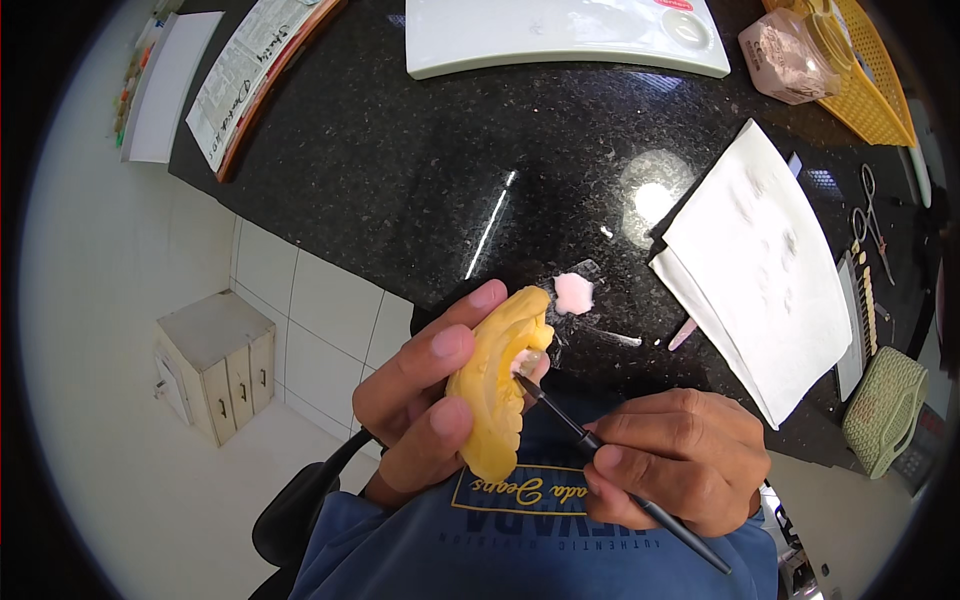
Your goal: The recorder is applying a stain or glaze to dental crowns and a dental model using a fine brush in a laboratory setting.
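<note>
In the lower centre, the left hand (395, 385) grips a yellow dental model (487, 390), while the right hand (685, 450) pinches a slim dark tool (565, 417), its tip at the model's pink patch (518, 361)

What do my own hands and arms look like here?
Your left hand and right hand are bare, with no gloves or rings showing. You wear a blue shirt with dark lettering and a yellow-outlined panel; its sleeves are unclear.
</note>
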Tool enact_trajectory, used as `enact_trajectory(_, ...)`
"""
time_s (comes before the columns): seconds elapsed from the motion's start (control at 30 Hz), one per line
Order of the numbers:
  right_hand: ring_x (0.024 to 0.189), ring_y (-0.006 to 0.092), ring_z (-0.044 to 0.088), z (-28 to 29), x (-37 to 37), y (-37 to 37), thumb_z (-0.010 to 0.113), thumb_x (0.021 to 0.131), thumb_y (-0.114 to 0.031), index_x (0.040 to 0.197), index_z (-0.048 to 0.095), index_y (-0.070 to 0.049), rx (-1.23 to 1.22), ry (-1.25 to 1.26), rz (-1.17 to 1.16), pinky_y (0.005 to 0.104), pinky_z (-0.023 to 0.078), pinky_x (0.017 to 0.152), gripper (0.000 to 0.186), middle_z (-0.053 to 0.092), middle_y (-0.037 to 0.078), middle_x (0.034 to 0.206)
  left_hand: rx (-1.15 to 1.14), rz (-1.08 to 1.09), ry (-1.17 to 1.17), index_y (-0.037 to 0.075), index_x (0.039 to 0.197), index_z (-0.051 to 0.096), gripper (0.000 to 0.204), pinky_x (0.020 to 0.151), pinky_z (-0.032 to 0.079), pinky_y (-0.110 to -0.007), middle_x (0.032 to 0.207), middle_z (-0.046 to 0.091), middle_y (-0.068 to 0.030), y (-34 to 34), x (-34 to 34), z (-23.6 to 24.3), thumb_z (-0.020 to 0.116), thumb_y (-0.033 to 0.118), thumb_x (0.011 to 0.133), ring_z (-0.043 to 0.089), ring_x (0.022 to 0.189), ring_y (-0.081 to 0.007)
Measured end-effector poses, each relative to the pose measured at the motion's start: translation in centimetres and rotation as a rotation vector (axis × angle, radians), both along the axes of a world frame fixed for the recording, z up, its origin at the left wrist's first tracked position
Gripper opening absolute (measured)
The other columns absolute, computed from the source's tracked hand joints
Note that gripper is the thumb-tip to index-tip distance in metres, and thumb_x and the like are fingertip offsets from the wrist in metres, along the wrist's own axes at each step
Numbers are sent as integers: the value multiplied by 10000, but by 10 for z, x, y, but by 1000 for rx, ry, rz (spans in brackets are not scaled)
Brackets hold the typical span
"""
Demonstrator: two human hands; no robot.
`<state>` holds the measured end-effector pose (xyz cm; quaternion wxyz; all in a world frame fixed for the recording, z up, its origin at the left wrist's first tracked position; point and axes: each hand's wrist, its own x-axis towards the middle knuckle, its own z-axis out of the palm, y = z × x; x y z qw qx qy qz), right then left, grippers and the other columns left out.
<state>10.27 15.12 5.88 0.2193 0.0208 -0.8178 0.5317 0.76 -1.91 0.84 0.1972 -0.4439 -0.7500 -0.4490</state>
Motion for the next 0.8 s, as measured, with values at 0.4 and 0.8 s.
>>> enact_trajectory(0.4, 534, 180, 630, -5, -5, -4, 759, 717, -90, 715, 614, -6, -5, 90, -89, 241, 532, 444, 168, 623, 122, 621, 13, 19, 11, 51, 1294, 231, 656, 778, 600, -382, 1181, 397, -204, 0, 0, -3, 681, 111, 820, 617, 926, -333)
enact_trajectory(0.8, 572, 220, 646, -5, 1, 5, 749, 705, -70, 786, 564, -39, 10, 53, -25, 277, 517, 447, 204, 631, 123, 710, 34, 32, 10, 47, 1291, 237, 659, 773, 601, -386, 1173, 404, -205, 3, 2, -7, 689, 124, 817, 618, 919, -334)
